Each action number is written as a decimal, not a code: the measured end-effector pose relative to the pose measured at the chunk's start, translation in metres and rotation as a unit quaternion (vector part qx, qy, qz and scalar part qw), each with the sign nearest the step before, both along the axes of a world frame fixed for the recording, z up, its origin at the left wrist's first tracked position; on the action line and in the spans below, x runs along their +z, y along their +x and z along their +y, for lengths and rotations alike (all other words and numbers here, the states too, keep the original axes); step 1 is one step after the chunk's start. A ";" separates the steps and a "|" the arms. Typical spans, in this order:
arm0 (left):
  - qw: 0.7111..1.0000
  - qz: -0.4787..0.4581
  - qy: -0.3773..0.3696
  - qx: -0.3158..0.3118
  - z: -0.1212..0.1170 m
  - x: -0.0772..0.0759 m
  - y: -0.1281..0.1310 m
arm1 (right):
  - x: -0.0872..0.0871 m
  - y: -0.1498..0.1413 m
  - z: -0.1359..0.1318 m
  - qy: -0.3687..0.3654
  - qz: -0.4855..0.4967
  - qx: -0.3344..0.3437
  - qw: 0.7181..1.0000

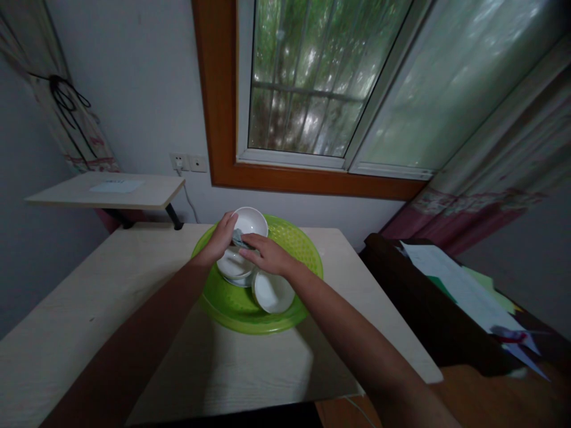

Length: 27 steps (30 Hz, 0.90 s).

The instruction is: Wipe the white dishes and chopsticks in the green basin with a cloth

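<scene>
My left hand [222, 236] grips the side of a white bowl [253, 221], which is tilted above the other bowls. With my right hand [267, 254] I hold a greyish-blue cloth [238, 239] against the near edge of that bowl. Part of the cloth is hidden by my fingers. Below my hands, a stack of white bowls [235, 266] sits in a round green plastic basket [250, 324]. Beside the stack, another white bowl [273, 293] leans on its side in the basket, its inside turned toward me.
The basket stands on a pale wooden table [169, 351]. A small raised shelf [147, 197] is at the back left, near a wall socket [187, 162] with a plugged-in cable. Papers [455, 285] lie on a dark piece of furniture [401, 303] to the right. A window [312, 89] is behind.
</scene>
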State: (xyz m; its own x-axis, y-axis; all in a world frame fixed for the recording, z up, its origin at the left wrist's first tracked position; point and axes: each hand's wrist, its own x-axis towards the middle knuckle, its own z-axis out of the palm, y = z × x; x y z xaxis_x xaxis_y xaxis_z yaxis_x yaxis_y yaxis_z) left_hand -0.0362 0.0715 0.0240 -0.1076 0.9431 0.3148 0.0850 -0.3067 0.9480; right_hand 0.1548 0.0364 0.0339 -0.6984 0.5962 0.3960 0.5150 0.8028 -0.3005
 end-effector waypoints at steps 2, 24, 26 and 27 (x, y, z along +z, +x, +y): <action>1.000 0.001 0.005 0.015 0.003 0.000 -0.002 | 0.003 0.002 0.002 -0.004 -0.013 0.000 1.000; 0.997 0.072 -0.015 0.014 0.010 -0.008 -0.010 | 0.007 0.014 0.008 0.186 -0.115 -0.153 0.964; 0.997 0.078 -0.010 0.017 0.009 -0.008 -0.010 | 0.008 0.011 0.004 0.174 -0.127 -0.129 0.968; 0.996 0.082 -0.005 0.017 0.009 -0.008 -0.009 | 0.008 0.010 0.003 0.166 -0.132 -0.107 0.971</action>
